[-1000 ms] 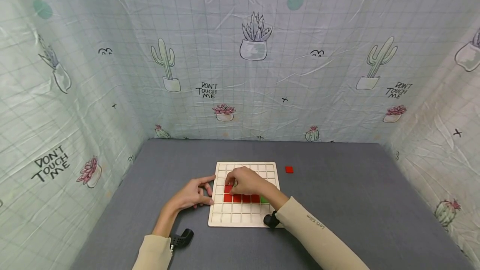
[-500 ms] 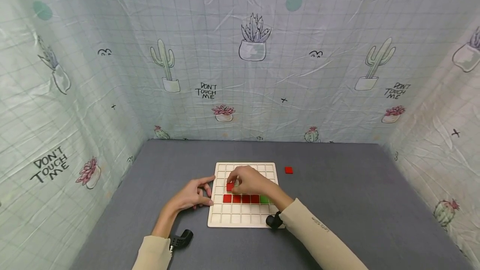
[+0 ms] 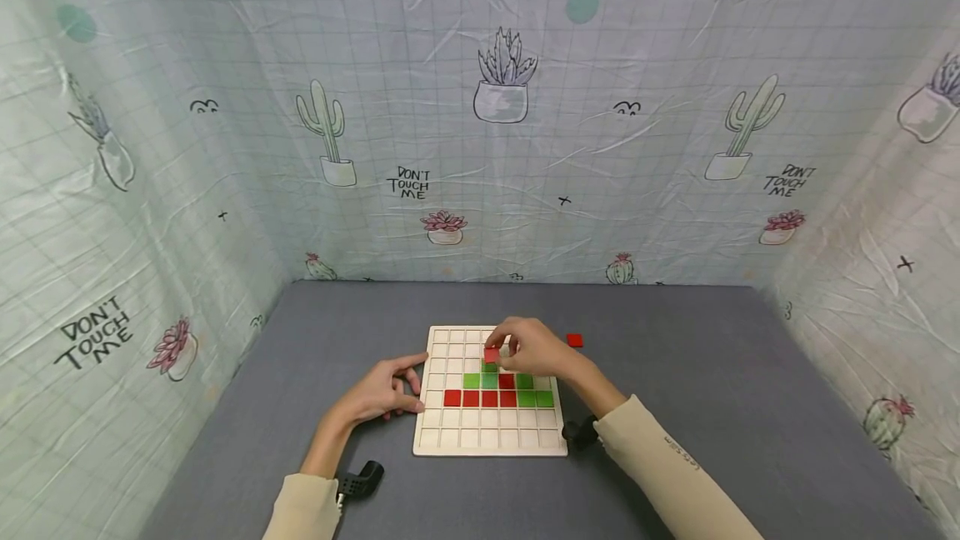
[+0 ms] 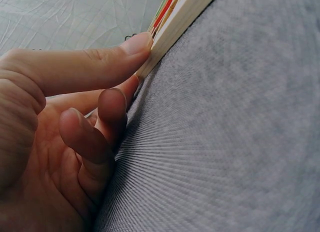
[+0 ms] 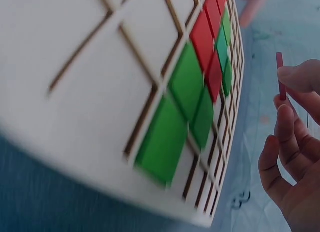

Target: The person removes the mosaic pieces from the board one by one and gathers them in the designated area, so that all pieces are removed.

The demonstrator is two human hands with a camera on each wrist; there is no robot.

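Note:
A square wooden grid board [image 3: 480,438] lies on the table, with red tiles [image 3: 471,398], green tiles [image 3: 535,399] and one teal tile [image 3: 489,382] in its cells. Between thumb and fingers my right hand [image 3: 536,347] pinches a red tile [image 3: 491,354] above the board's upper middle. The right wrist view shows that held tile [image 5: 280,67] edge-on, clear of the board. At the board's left edge is my left hand [image 3: 378,390], its index finger and thumb spread and touching the rim. Its other fingers bend loosely in the left wrist view, beside the board's side [image 4: 172,34].
A loose red tile [image 3: 574,341] lies on the grey table [image 3: 675,407] just right of the board. Patterned cloth [image 3: 517,157] hangs at the back and both sides. Each wrist carries a black camera [image 3: 363,480].
My right hand has carried the red tile up and to the right from the board's left part, uncovering green, teal and red tiles. The left hand keeps its place.

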